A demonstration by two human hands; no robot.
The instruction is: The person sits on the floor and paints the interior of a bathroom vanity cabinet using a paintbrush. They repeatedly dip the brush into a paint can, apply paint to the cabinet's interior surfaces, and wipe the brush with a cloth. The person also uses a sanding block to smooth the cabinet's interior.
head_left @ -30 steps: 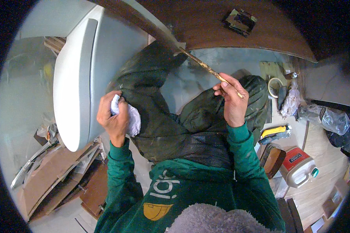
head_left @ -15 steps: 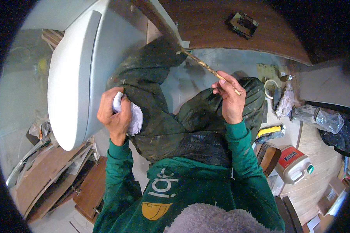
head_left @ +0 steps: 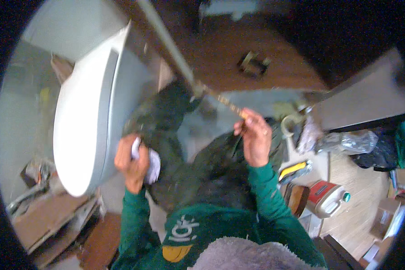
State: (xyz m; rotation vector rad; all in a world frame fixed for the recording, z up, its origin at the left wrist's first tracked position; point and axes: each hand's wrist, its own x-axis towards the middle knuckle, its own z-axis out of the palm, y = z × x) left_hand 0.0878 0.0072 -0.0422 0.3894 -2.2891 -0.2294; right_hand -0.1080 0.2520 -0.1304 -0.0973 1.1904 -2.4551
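Observation:
My left hand (head_left: 131,164) is closed round a crumpled white rag (head_left: 153,166), close to my left knee and the white rounded panel. In my right hand (head_left: 258,137), a thin yellowish stick with dark stains (head_left: 227,104) is pinched between thumb and fingers. Its far end reaches the pale edge (head_left: 168,45) of a brown wood-look board, by a small lump there. Blur hides whether that end bears bristles. My legs in dark, stained trousers (head_left: 211,166) are bent below both hands.
A small dark-rimmed square piece (head_left: 253,64) lies on the brown board (head_left: 292,74). The white panel (head_left: 83,121) stands at left, with stacked wooden boards (head_left: 49,218) below. At right are a tape roll (head_left: 287,126), yellow-handled tool (head_left: 294,170), jug (head_left: 327,198) and plastic bags (head_left: 351,141).
The view has tilted, so the scene sits lower in the picture and more of the brown board shows. Both hands keep their grips; the stick's far end stays by the board's edge.

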